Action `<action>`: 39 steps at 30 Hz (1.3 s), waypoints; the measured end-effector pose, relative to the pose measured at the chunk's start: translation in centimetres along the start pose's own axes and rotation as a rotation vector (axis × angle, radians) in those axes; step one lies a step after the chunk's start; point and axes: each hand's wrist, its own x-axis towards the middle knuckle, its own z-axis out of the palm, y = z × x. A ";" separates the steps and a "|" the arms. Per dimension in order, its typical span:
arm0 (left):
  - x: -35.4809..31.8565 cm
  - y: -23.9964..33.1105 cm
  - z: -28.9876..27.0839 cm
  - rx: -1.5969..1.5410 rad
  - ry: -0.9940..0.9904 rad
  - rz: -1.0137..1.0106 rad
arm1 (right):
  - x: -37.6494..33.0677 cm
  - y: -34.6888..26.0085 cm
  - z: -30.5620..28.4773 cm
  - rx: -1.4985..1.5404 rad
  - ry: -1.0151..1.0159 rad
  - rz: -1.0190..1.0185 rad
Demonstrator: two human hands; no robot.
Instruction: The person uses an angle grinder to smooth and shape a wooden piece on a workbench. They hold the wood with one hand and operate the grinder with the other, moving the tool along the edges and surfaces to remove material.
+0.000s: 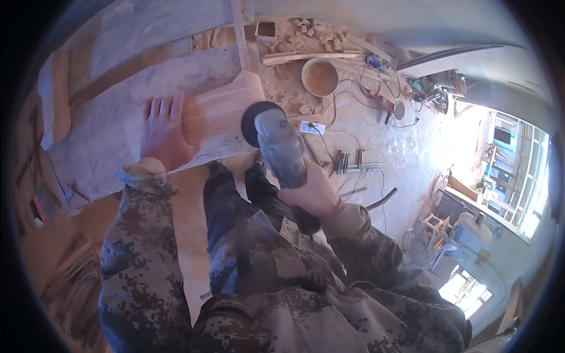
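Observation:
My left hand (166, 132) lies across a pale, shaped piece of wood (220, 107), its fingers over the far side and its thumb by the near edge. The wood rests on a dusty workbench (100, 141), and its right end is wider. In my right hand (315, 191) is a grey angle grinder (276, 138), gripped around its body. The grinder's round black disc (252, 126) is tilted at the wood's right end. Whether it touches the wood I cannot tell. My left palm hides part of the wood.
Another curved wooden piece (56, 100) lies at the bench's left. On the floor are a bucket (319, 77), wood offcuts (300, 35), a white power strip (312, 127) with trailing cables, and a red power tool (381, 101). Metal bars (359, 169) lie right of my right hand.

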 end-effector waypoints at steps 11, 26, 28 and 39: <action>0.3 0.1 0.1 0.018 -0.037 -0.011 | 5.3 -4.4 -3.5 0.267 0.056 -0.049; 0.1 0.6 0.3 -0.018 -0.054 -0.038 | 1.3 -0.3 -1.5 0.390 0.023 0.024; 0.1 0.5 0.4 -0.015 -0.036 -0.018 | 2.2 -1.2 -1.4 0.308 0.016 -0.008; 0.1 0.5 1.0 0.015 -0.054 -0.019 | 4.8 -0.1 -2.1 0.505 0.005 0.012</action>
